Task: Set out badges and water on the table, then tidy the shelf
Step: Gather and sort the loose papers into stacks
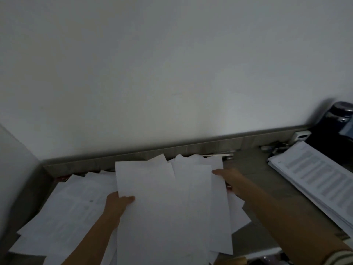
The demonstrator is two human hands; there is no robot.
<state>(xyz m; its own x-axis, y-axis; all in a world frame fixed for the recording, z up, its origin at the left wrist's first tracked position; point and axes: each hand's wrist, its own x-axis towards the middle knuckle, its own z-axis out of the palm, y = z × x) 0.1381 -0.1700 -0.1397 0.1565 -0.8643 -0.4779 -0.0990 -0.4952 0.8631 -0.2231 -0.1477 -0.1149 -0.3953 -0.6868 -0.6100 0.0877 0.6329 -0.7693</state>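
Standing by, I judged the person well into the shelf-tidying half: the left hand [118, 204] had its grip pinched on the near-left edge of the loose white sheets [162, 207], thumb on top. The right hand [228, 180] had its grip closed on their right edge, lifting them just over the shelf [254, 165]. Scattered papers [66, 207] lay unsorted at the left and a printed stack [315, 178] lay at the right; no badges or water showed, so that half I couldn't vouch for.
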